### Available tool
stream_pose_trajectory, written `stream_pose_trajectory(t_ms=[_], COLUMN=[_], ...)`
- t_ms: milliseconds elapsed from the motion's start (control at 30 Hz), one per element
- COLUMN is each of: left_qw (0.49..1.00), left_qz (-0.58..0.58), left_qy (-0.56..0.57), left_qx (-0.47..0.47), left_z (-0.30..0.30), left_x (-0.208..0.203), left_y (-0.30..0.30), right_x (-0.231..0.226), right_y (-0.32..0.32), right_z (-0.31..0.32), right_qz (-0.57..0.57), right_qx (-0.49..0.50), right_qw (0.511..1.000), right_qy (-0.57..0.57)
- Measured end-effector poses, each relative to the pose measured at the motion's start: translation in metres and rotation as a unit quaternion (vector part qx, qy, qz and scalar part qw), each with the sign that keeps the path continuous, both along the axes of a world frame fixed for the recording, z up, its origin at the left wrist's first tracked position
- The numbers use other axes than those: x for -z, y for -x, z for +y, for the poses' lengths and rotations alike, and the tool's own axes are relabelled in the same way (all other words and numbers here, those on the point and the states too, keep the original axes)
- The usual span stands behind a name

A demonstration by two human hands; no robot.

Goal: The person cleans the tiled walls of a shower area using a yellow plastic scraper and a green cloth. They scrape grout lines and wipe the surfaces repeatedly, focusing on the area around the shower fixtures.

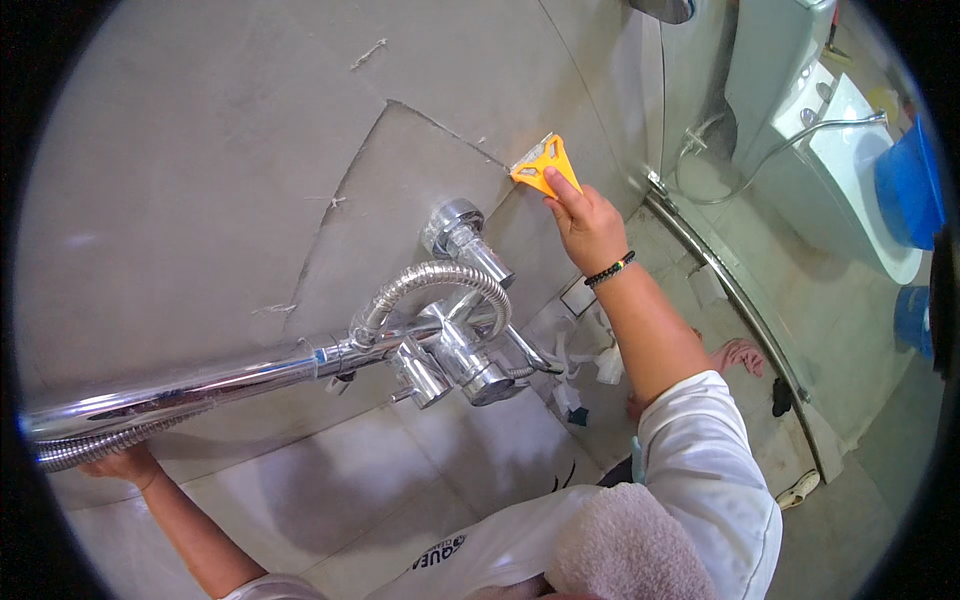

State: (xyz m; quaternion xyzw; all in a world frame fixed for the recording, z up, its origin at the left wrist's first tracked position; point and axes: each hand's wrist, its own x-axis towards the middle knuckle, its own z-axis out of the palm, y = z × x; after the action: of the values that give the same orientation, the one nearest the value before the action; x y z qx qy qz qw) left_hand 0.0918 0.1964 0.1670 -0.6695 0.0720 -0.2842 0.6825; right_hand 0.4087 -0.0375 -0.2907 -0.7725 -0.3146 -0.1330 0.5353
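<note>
My right hand [588, 225] grips a yellow-orange scraper [543, 165], its blade edge resting on the grey tiled wall [200, 200] beside a dark joint line. Below it, a chrome shower mixer [460, 360] with a coiled flexible hose [435, 275] juts from the wall. From the mixer a chrome shower pipe [200, 390] runs toward the left. At the far left, my left hand [122, 466] reaches up by the pipe and the metal hose along it. Its fingers are hidden there, so whether it grips anything does not show.
A curved metal rail [730, 285] edges the shower floor at right. Beyond it stand a white toilet [835, 150] and a blue basin [908, 185]. Crumpled white paper [610, 362] and a pink cloth [738, 357] lie on the floor. A fluffy towel [630, 545] hangs over my chest.
</note>
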Motion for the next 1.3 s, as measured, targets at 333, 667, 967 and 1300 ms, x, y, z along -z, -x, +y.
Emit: stream_pose_trajectory(t_ms=[333,667,967,1300], left_qw=[0.999,0.999,0.997,0.993], left_qz=[-0.018,-0.014,-0.027,-0.063], left_qy=[0.028,-0.004,0.067,0.097], left_qx=[-0.022,-0.046,-0.008,-0.032], left_z=[0.003,-0.002,-0.005,0.005], left_x=[-0.002,-0.005,-0.002,-0.011], left_y=[0.001,0.002,-0.002,0.007], right_x=[-0.016,0.021,-0.021,-0.003], right_y=[-0.004,0.005,0.003,0.007], right_z=[0.015,0.001,0.001,-0.001], right_qz=[-0.027,0.041,0.014,-0.012], right_qx=[0.009,0.013,0.03,0.036], right_qw=[0.997,0.999,0.999,0.999], right_qy=[-0.076,-0.013,-0.026,-0.01])
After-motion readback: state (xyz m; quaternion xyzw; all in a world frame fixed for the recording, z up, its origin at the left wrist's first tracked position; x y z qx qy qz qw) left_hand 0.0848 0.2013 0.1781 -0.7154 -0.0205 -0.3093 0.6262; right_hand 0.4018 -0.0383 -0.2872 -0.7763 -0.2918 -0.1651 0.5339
